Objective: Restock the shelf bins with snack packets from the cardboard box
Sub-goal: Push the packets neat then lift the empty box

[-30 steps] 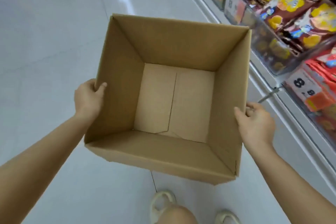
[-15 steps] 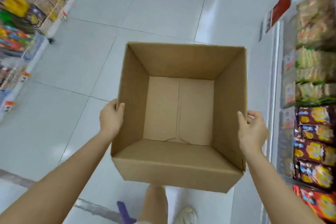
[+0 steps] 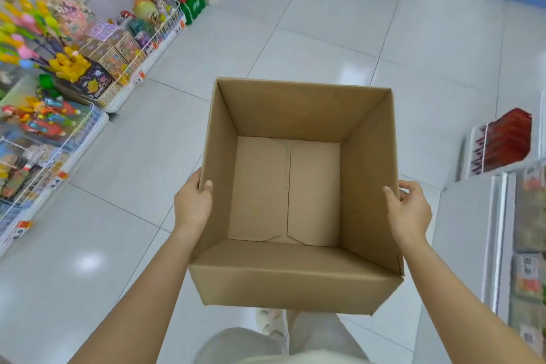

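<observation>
While each thumb hooks inside, the cardboard box [image 3: 295, 272] sits gripped between left hand [image 3: 192, 203] and right hand [image 3: 409, 211]

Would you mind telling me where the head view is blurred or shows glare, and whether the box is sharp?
Head view: the box and both hands, left and right, are sharp; the shelves at the right edge are smeared with blur; soft ceiling-light glare spots sit on the floor; straight tile lines bow slightly from the wide lens.

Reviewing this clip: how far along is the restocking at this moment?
Unloading looks done: the cardboard box shows only its bare bottom. In hand: left hand and right hand grip its side walls, carrying it over the aisle floor. Nothing is left in this box.
</observation>
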Motion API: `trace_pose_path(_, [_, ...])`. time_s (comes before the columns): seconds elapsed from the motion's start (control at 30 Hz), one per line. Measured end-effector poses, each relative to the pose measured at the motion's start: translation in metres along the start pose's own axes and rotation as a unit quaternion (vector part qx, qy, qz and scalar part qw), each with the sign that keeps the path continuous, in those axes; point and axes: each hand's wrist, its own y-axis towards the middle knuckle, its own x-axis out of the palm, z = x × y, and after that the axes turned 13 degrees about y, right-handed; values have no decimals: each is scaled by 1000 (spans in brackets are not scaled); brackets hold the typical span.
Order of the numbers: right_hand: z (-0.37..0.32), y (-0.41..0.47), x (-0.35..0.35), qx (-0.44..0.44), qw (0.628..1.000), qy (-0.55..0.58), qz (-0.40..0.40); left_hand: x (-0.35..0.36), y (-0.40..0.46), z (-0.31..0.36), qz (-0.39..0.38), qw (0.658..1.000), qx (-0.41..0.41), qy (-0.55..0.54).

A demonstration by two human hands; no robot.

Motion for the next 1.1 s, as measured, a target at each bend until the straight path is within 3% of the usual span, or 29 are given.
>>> trace_pose_path(0.23, [-125,203,106,-31,998,-33,-39,17,224,140,49,998,9,37])
trace_pose_path(0.53, [-340,449,233,-132,978,-124,-106,-8,501,321,74,991,31,111])
trace_pose_path(0.77, [-478,655,370,-151,976,-125,-96,4,751,441,86,992,34,84])
trace_pose_path(1.1, [-673,930,494,-147,980,-121,-59,18,1058,658,87,991,57,80])
